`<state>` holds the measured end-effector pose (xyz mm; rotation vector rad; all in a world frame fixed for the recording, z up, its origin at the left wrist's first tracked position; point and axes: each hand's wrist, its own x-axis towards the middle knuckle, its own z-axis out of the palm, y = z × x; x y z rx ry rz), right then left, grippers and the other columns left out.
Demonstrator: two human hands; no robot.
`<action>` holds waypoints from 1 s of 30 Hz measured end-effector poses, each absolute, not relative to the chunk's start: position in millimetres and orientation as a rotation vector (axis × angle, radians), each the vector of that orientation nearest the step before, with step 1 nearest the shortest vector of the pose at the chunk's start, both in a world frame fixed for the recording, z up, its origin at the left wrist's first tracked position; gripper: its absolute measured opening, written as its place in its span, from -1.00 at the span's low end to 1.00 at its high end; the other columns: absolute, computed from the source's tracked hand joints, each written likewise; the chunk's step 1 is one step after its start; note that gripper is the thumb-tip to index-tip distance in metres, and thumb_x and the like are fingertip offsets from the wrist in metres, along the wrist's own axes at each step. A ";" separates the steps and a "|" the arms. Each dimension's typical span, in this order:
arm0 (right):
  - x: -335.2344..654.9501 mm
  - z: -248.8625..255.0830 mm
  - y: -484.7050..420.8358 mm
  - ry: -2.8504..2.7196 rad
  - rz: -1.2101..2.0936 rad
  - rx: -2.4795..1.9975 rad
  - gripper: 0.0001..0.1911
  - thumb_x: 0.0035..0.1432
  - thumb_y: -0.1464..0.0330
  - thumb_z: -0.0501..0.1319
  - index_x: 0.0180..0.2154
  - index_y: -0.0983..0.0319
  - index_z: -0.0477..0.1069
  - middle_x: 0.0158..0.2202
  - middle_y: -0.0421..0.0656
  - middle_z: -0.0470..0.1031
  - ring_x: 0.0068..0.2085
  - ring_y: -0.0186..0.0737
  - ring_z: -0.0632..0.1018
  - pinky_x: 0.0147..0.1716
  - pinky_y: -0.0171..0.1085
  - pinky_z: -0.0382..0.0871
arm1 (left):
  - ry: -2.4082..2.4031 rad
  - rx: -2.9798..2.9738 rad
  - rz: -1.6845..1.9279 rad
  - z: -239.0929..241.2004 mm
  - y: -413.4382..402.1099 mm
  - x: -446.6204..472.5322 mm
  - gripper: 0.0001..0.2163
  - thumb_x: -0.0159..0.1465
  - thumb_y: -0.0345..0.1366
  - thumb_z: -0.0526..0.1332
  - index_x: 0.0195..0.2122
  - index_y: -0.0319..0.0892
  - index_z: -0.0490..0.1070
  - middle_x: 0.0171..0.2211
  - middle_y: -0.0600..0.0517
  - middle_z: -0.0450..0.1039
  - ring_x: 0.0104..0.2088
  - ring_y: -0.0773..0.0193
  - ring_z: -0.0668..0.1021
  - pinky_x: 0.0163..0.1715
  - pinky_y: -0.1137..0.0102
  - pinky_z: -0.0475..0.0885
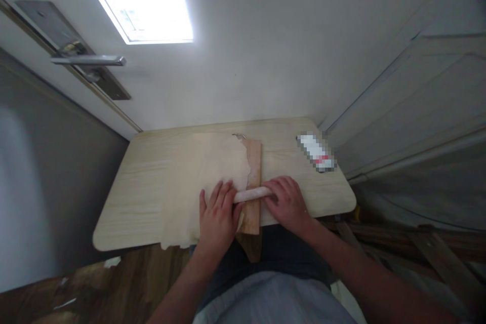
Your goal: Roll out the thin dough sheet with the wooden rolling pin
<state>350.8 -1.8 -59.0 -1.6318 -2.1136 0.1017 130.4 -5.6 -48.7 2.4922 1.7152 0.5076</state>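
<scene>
A thin pale rolling pin (pixel 253 194) lies crosswise near the table's front edge. My left hand (pixel 218 212) rests flat on its left end with fingers stretched out. My right hand (pixel 286 201) presses on its right end, fingers curled over it. Under the pin lies a wide, thin sheet of pale dough (pixel 205 172) that spreads to the left. It partly covers a narrow wooden board (pixel 253 162) whose handle sticks out over the table's front edge.
The small light wooden table (pixel 152 162) stands against a white door with a metal lever handle (pixel 89 61). A small blurred white and red packet (pixel 317 152) lies at the table's far right. The floor is wooden, with planks at the right.
</scene>
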 end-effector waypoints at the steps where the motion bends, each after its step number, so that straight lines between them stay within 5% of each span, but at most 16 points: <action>1: 351.8 -54.9 9.7 -2.128 0.110 -1.620 -0.75 0.16 0.33 0.24 -0.09 0.15 0.50 -0.15 -0.09 0.50 -0.05 -0.05 0.42 0.02 -0.08 0.27 | 1.723 2.489 0.517 -46.6 -1.5 129.3 -0.70 0.39 -0.14 0.04 0.05 -0.07 0.42 0.21 -0.06 0.38 0.29 0.06 0.30 0.32 -0.10 -0.11; 10: 329.9 -39.5 137.9 -2.311 0.332 -1.446 -0.63 0.04 0.33 0.32 -0.05 0.14 0.50 0.06 -0.14 0.48 0.10 -0.11 0.39 0.15 -0.12 0.19 | 1.924 2.396 0.537 -38.8 59.6 112.1 -0.62 0.38 -0.04 0.01 0.07 -0.14 0.37 0.22 -0.19 0.33 0.24 -0.02 0.34 0.25 -0.18 0.06; 15: 303.3 -42.0 171.0 -2.206 0.324 -1.624 -0.56 0.33 0.11 0.08 0.09 0.19 0.41 0.18 -0.07 0.41 0.22 -0.02 0.32 0.23 0.08 0.08 | 2.019 2.309 0.558 -35.6 109.7 107.0 -0.54 0.40 -0.05 -0.08 0.21 -0.17 0.26 0.29 -0.24 0.23 0.29 -0.01 0.26 0.24 -0.19 0.08; 19: 289.2 -43.9 170.5 -2.228 0.161 -1.741 -0.54 0.37 0.17 0.01 0.17 0.22 0.34 0.29 -0.02 0.26 0.33 0.11 0.14 0.25 0.28 -0.09 | 2.035 2.191 0.378 -39.5 135.0 107.4 -0.52 0.41 -0.08 -0.13 0.25 -0.14 0.23 0.33 -0.21 0.15 0.32 -0.09 0.21 0.20 -0.26 0.10; 24: 298.1 -53.8 142.1 -2.164 0.089 -1.746 -0.50 0.39 0.21 -0.06 0.28 0.21 0.19 0.34 -0.04 0.19 0.37 0.05 0.08 0.29 0.25 -0.22 | 1.985 2.269 0.293 -46.5 116.5 115.9 -0.48 0.42 -0.06 -0.20 0.34 -0.11 0.12 0.38 -0.15 0.07 0.34 -0.11 0.15 0.22 -0.23 0.10; 30: 322.8 -65.6 83.9 -2.084 0.054 -1.737 -0.47 0.40 0.17 -0.06 0.30 0.22 0.14 0.34 -0.02 0.17 0.36 0.06 0.09 0.29 0.20 -0.16 | 1.869 2.468 0.323 -40.7 64.7 136.8 -0.50 0.43 -0.06 -0.17 0.32 -0.08 0.17 0.36 -0.09 0.13 0.35 -0.03 0.17 0.26 -0.09 0.11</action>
